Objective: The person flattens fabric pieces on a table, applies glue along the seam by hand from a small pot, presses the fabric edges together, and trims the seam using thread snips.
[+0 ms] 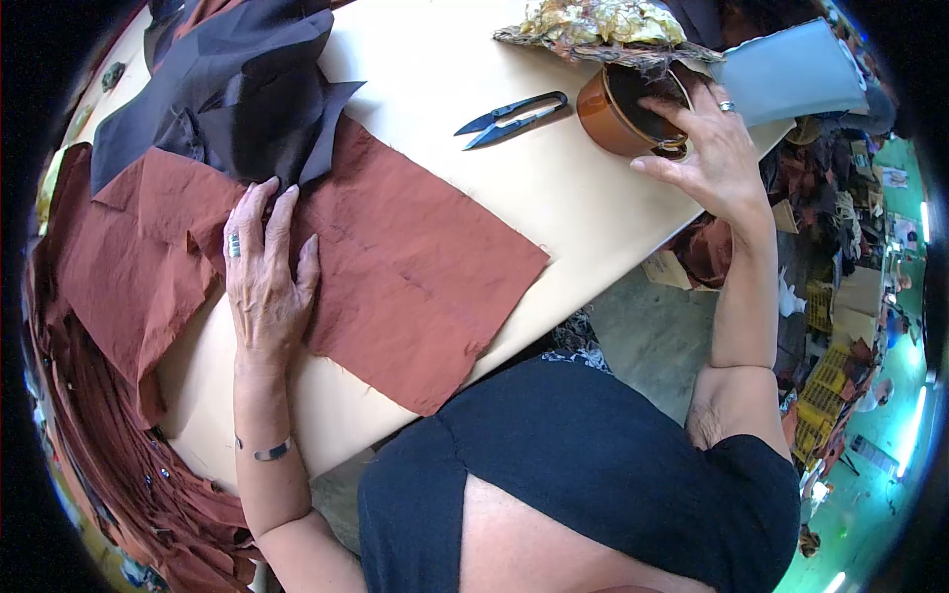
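Note:
My left hand [265, 272] lies flat on a rusty-red piece of cloth [415, 267], its fingers stretched toward the edge of a crumpled black cloth [237, 99]. The fingertips touch the fabric near where the two cloths meet. My right hand [707, 143] is over a brown glazed mug [605, 117], the fingers reaching across its rim and into the mouth, the thumb held apart outside near the handle. The mug's contents are dark and cannot be made out. Thread snips [512, 119] with dark blades rest on the table just left of the mug.
Behind the mug sits a pincushion-like mound with yellowish fabric and frayed edges [603, 30]. A pale blue folder-like sheet [796, 69] lies at the table's right corner. More rusty-red cloth [129, 474] hangs at the left edge of the cream table [395, 59]. Yellow crates [822, 395] stand on the floor at right.

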Available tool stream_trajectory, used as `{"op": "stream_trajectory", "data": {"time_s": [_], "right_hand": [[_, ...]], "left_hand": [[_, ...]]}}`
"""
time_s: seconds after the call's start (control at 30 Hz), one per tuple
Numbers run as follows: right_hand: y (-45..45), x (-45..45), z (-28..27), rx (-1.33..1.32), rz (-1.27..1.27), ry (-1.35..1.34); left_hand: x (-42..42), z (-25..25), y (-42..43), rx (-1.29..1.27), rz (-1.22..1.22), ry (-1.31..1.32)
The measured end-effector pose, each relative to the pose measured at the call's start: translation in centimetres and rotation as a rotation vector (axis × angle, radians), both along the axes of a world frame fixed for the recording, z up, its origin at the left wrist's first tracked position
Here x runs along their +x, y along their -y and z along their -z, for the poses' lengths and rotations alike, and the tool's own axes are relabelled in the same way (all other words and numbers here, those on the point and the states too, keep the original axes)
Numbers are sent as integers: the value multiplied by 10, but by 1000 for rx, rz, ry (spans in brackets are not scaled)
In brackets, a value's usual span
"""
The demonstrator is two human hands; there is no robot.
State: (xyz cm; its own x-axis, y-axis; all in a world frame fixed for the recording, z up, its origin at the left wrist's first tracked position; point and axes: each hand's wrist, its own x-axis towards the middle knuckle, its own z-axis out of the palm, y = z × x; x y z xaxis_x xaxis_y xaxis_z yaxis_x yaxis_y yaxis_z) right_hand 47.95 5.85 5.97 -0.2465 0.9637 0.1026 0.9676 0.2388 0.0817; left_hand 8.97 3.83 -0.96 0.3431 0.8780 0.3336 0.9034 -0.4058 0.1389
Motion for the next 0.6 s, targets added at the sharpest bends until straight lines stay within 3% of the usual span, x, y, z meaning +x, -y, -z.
{"op": "stream_trajectory", "data": {"time_s": [0.13, 0.23, 0.33, 0.37, 0.53, 0.6], "right_hand": [[-5, 4, 11, 11, 48, 106], [-5, 6, 5, -32, 17, 17], [4, 14, 6, 170, -22, 18], [9, 11, -1, 115, -23, -59], [25, -6, -11, 158, -87, 45], [30, -31, -22, 90, -126, -82]], "left_hand": [[-2, -3, -4, -103, -24, 71], [-4, -12, -10, -164, -32, 109], [-10, -13, -16, -149, -42, 103], [-13, -11, -18, -144, -21, 123], [-14, -10, -19, -175, -28, 264], [-15, -8, -19, -166, -30, 266]]}}
